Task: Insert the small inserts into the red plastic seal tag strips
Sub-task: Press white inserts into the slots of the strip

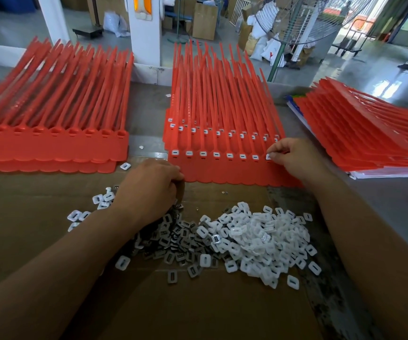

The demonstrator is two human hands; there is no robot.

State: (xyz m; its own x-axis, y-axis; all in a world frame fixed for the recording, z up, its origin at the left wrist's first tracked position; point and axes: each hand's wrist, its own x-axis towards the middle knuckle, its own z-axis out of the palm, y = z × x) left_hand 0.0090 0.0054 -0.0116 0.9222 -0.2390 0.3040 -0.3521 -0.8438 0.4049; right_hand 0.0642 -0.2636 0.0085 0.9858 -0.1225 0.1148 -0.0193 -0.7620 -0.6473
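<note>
A person works at a table covered near the middle by a sheet of brown cardboard. Three stacks of red seal tag strips lie across the far half. The middle stack sits straight ahead, and its top sheet carries a row of small white inserts already seated in the sockets. The left stack shows bare red sockets, and the right stack lies fanned out at an angle on some papers.

The right hand rests on the right end of the middle stack, thumb and forefinger pinched together on one white insert at the last socket of the row. The other fingers are curled in loosely.

The left hand lies knuckles up at the near left corner of the middle stack, its fingers curled under and touching the edge of the sheet; whether it holds anything cannot be told.

On the cardboard near the person is a loose pile of white inserts, with a darker grey patch of pieces on its left side. A few strays lie to the left, and one lies by the left stack.
</note>
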